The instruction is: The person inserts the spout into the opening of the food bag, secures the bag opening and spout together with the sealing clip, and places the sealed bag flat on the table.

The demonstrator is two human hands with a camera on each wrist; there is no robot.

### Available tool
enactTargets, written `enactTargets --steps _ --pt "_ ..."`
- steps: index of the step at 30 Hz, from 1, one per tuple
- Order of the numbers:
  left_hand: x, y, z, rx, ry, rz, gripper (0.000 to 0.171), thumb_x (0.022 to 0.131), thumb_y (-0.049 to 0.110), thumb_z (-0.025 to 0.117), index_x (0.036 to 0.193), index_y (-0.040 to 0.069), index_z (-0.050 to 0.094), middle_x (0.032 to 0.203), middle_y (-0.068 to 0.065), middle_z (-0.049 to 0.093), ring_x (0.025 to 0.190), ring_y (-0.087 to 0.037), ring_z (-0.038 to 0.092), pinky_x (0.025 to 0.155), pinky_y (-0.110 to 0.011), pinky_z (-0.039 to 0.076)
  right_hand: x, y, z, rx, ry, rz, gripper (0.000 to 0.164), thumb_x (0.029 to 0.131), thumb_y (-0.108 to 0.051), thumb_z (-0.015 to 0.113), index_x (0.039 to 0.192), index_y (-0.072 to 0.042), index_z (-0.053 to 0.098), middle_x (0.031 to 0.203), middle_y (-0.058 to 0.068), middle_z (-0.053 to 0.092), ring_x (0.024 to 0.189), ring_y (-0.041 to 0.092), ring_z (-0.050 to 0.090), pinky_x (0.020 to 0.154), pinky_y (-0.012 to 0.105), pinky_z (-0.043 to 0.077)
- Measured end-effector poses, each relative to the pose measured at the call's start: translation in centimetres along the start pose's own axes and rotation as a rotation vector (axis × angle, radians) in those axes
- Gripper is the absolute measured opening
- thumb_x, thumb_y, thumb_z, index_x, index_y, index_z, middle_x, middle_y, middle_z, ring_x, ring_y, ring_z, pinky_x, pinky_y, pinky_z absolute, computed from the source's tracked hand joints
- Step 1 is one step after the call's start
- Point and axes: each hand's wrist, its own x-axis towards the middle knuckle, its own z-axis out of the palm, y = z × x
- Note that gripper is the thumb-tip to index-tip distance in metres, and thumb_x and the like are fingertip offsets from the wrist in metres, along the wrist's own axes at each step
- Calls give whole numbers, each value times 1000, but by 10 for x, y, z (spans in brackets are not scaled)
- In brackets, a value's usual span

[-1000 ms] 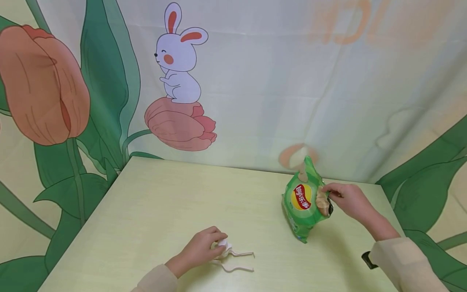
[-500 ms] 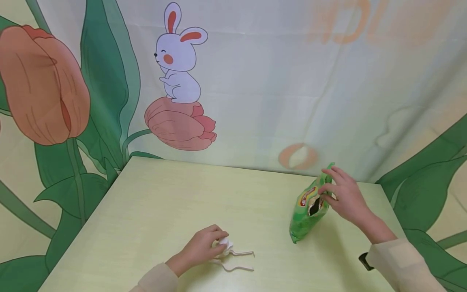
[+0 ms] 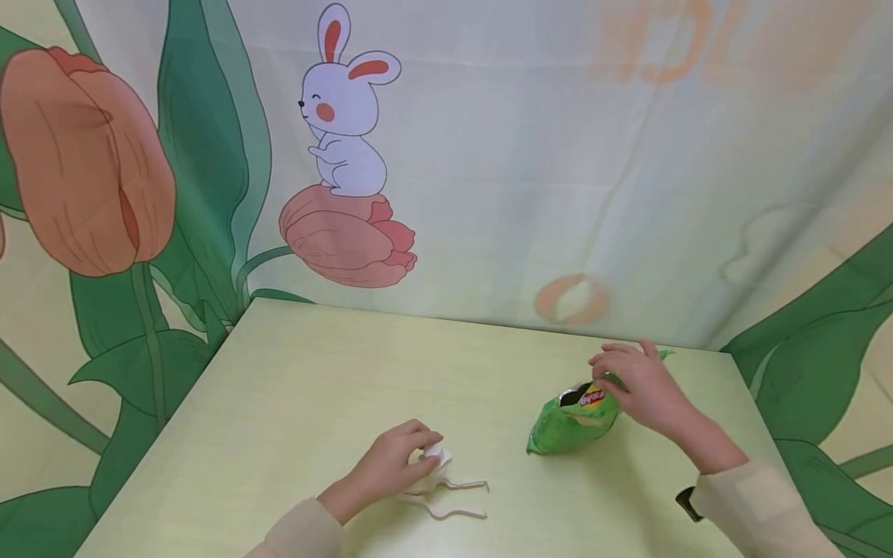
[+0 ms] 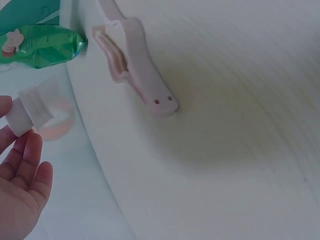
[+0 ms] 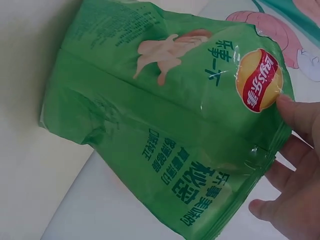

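Observation:
My right hand [image 3: 638,384] grips the edge of a green chip bag [image 3: 568,426], with the thumb by the round red-and-yellow logo in the right wrist view. The bag [image 5: 145,105] leans over on the table, and its dark torn opening faces up in the head view. Between thumb and fingers, my left hand [image 3: 391,465] pinches a small white cap-like piece [image 4: 32,111] with a translucent end. Below this hand lies a pale pink clip [image 3: 456,513] with two long arms spread apart. In the left wrist view the clip [image 4: 145,65] appears apart from the white piece.
A pale yellow-green table [image 3: 335,372] lies under both hands. Behind it hangs a curtain [image 3: 474,194] printed with a rabbit, tulips and leaves. A black band [image 3: 689,504] shows by the right sleeve.
The bag has turned and tipped from standing to leaning low, its opening swinging round to face up. My right hand has followed it, moving left and down. My left hand has risen slightly.

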Motion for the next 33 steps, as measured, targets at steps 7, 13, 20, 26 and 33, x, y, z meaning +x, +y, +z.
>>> enactTargets --steps 7,13,20,26,33 --pt "10 9 -6 -20 34 28 25 82 25 62 103 11 63 93 6 59 83 -4 55 72 -21 48 0 -8 0 32 -59 7 9 76 -5 65 83 -10 64 83 1 67 81 20 61 94 60 26" --pt "18 17 -11 -44 18 13 27 83 28 60 105 12 62 94 6 59 84 -5 56 71 -21 47 1 -15 2 34 -53 -33 11 74 -5 67 81 -13 62 79 -3 65 75 15 60 89 50 35" --pt "27 27 -18 -73 29 18 28 82 27 61 105 12 62 93 5 62 84 -7 57 73 -23 48 3 -22 4 58 -80 -54 11 74 -6 67 80 -14 62 77 -5 64 71 12 57 72 35 45" --pt "37 33 -24 -111 43 24 27 81 25 62 105 12 62 93 4 63 84 -6 57 73 -22 47 6 -33 4 83 -124 -51 9 76 -8 66 80 -16 61 77 -8 61 72 10 54 67 29 45" --pt "47 39 -27 -140 57 19 26 81 23 63 105 11 62 94 3 63 84 -7 57 73 -23 47 10 -43 6 78 -149 -77 5 78 -11 65 79 -14 62 77 -8 60 71 9 52 64 26 45"
